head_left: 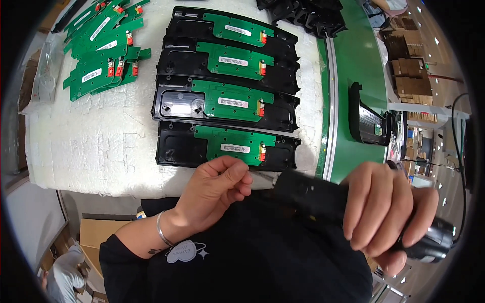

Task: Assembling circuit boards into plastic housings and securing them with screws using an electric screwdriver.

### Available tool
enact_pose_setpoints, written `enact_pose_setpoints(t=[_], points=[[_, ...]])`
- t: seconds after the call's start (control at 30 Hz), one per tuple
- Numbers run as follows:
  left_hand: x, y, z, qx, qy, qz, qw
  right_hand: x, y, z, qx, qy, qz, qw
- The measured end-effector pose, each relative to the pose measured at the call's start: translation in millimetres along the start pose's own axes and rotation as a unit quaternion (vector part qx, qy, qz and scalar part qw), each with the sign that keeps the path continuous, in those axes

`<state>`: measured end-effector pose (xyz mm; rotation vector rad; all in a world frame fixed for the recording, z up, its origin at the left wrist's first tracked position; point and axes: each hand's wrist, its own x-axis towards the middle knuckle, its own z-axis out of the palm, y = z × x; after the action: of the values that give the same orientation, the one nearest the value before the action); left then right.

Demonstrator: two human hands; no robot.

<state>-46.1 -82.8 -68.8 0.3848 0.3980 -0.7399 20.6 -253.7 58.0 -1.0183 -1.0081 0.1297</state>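
My right hand (376, 209) is wrapped round a black electric screwdriver (310, 194), held sideways with its thin bit pointing left. At the bit's end my left hand (214, 187) is closed in a pinch. Whatever its fingertips hold is too small or hidden to make out. Just beyond the left hand lies the nearest black plastic housing (177, 151) with a green circuit board (214, 136) in it. The board bears a white label and a red-and-white connector (262, 153) at its right end. Several like housings with boards lie in a column behind it.
Loose green circuit boards (103, 76) are piled at the far left of the white foam sheet (96, 156). Black plastic parts (313, 17) sit at the back right. Another black housing (371, 123) rests on the green surface (348, 65) to the right. A cardboard box (98, 232) stands below left.
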Motion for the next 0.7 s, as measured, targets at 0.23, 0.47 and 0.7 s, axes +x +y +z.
enact_pose_setpoints(t=[0.23, 0.47, 0.7], points=[[5.2, -2.3, 2.1, -0.041, -0.031, 0.013, 0.999, -7.5, 1.3, 3.9, -0.005, -0.009, -0.006, 1.0], [4.0, -6.1, 16.0, -0.045, -0.108, -0.069, 0.991, -17.9, 1.9, 4.8, -0.069, 0.072, 0.027, 0.995], [-12.9, 0.4, -1.4, 0.159, -0.044, -0.06, 0.985, -42.2, 20.3, -6.6, -0.044, 0.139, 0.091, 0.985]])
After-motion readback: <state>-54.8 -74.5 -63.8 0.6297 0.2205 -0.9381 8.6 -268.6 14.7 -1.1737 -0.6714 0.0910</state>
